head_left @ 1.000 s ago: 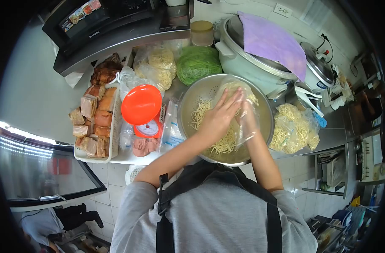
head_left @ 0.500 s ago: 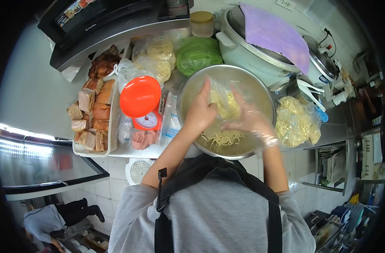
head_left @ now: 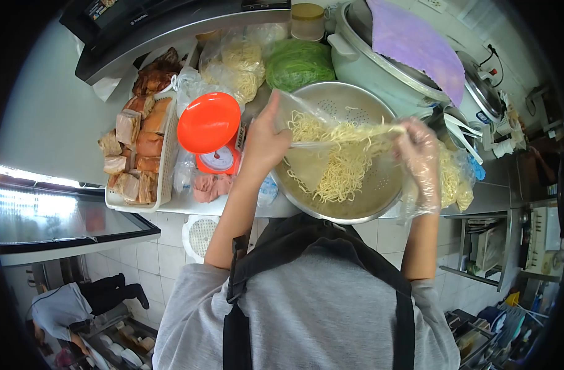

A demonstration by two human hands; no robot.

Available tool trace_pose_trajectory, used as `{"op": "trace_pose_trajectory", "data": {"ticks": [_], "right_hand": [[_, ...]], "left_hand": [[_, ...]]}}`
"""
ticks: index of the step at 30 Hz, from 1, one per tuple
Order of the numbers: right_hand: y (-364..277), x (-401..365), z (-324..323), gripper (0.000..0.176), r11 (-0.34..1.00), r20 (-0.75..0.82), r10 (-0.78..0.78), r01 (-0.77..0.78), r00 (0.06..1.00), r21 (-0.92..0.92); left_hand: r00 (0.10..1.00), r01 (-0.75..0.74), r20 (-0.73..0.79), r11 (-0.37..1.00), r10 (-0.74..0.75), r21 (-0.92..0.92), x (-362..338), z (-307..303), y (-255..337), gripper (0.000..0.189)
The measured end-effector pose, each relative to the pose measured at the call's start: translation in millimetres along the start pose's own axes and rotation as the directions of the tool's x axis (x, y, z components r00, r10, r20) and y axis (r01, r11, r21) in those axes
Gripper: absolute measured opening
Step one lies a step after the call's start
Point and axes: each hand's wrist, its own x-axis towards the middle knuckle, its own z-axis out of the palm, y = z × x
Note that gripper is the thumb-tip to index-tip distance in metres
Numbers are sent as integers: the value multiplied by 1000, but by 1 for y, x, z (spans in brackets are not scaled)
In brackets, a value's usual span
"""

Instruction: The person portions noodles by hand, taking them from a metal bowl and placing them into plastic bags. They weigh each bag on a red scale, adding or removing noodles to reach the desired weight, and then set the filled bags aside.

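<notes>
My left hand (head_left: 266, 140) is closed on the side of a clear plastic bag (head_left: 306, 106), its index finger pointing up. Some noodles (head_left: 306, 127) lie in the bag's mouth. To the right, my right hand (head_left: 419, 148), in a clear plastic glove, pinches a stretched bunch of noodles (head_left: 381, 131) near the bowl's right rim. Both hands are over a metal colander (head_left: 381, 197) with small holes. More loose yellow noodles (head_left: 340, 179) rest in its bottom, partly seen through the bag.
Left of the colander stands a red scale (head_left: 209, 123), beside a white basket (head_left: 166, 185) of meat chunks. Bagged noodles (head_left: 242, 65) and bagged greens (head_left: 300, 65) lie behind. A large cooker (head_left: 381, 80) stands back right, with another noodle bag (head_left: 452, 179) at right. A person (head_left: 63, 308) is lower left.
My hands have moved apart, the left one leftward with the bag and the right one rightward, now gripping noodles. The noodles are drawn out between them.
</notes>
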Motion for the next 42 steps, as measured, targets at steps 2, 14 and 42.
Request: {"op": "trace_pose_trajectory", "data": {"ticks": [2,14,42], "right_hand": [[-36,5,-1,11,996,-2,22,-22,1000,83],[-44,15,85,35,653,234,-73,-130,970,746],[-96,23,16,25,995,193,70,-81,979,50]], "left_hand": [[996,70,62,995,-66,-67,-1,0,15,79],[969,127,208,991,-134,48,-17,17,38,80],[942,17,333,988,36,-155,10,-2,77,83]]}}
